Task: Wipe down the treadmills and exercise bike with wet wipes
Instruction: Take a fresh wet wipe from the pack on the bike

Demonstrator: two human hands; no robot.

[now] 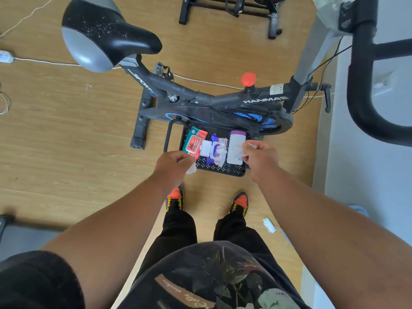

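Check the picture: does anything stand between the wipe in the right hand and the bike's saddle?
Nothing visible does. The right hand pinches a wet wipe over the black tray; the saddle lies up-left, open air between.

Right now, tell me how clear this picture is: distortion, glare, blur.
Head view: wide-angle bending curves the handlebar and floor edges; soft daylight, faint shadows; pale sheen on the saddle; both the left hand and right hand are slightly soft, the wipe packs readable but not crisp.
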